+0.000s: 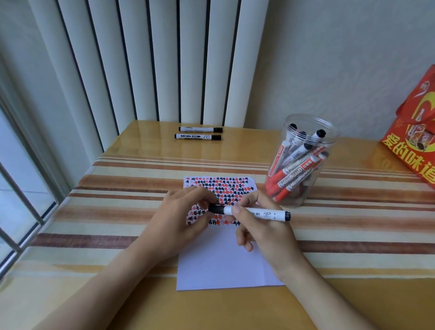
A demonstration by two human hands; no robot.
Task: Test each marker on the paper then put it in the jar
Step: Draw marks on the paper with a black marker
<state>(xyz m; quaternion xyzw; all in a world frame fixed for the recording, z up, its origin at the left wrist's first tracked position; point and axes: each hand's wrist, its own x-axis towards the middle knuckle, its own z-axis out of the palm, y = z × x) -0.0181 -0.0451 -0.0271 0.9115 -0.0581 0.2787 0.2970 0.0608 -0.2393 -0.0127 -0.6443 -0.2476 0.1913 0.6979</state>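
Step in hand: you hold a black whiteboard marker [254,212] level over the paper [224,259], cap end to the left; whether the cap is coming off or going back on cannot be told.
Right hand [262,229]: your fingers are curled round the white barrel, gripping it.
Left hand [183,218]: your fingertips pinch the black cap [216,209] at the marker's left end.
Paper: it lies on the desk [354,297] under both hands, its far half crowded with red and black marks, its near half blank.
Jar [300,161]: clear, open-topped, right of the paper and just beyond it, already holding several red and black markers.
Still waiting: two black markers [198,133] lie at the far edge of the desk.
Next move: if uncapped, make a short stroke on the blank near part; if capped, carry it right and drop it in the jar.
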